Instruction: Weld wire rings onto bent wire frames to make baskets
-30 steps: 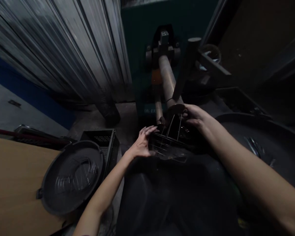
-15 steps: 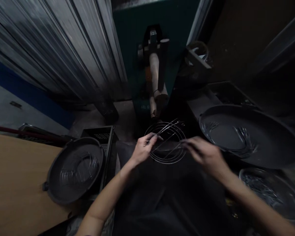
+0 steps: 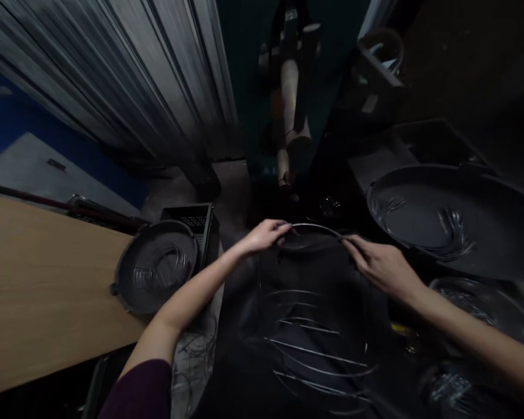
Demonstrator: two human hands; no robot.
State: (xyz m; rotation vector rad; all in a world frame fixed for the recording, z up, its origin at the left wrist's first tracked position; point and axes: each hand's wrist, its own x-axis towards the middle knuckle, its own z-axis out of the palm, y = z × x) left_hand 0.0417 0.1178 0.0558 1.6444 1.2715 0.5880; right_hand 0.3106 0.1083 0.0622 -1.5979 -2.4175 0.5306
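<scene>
A thin metal wire ring (image 3: 313, 224) is held in front of me, seen nearly edge-on. My left hand (image 3: 268, 234) pinches its left side between thumb and fingers. On the opposite side my right hand (image 3: 378, 263) grips the ring with closed fingers. Below, on the dark cloth over my lap (image 3: 244, 372), lie several straight and curved wires (image 3: 315, 351), blurred. A dark round basin (image 3: 124, 267) with wire rings inside stands to the left. To the right, a larger dark basin (image 3: 502, 244) holds a bundle of wire rings (image 3: 454, 233).
A green machine with copper-coloured rods (image 3: 289, 93) stands straight ahead. A metal bowl of small metal pieces (image 3: 517, 314) is at the right. Behind the left basin sits a black crate (image 3: 207, 224), beside a wooden board (image 3: 48, 291).
Both hands have drawn back from the machine, lifting the ring from flat to edge-on. Wires now lie on my lap. The view has tipped downward.
</scene>
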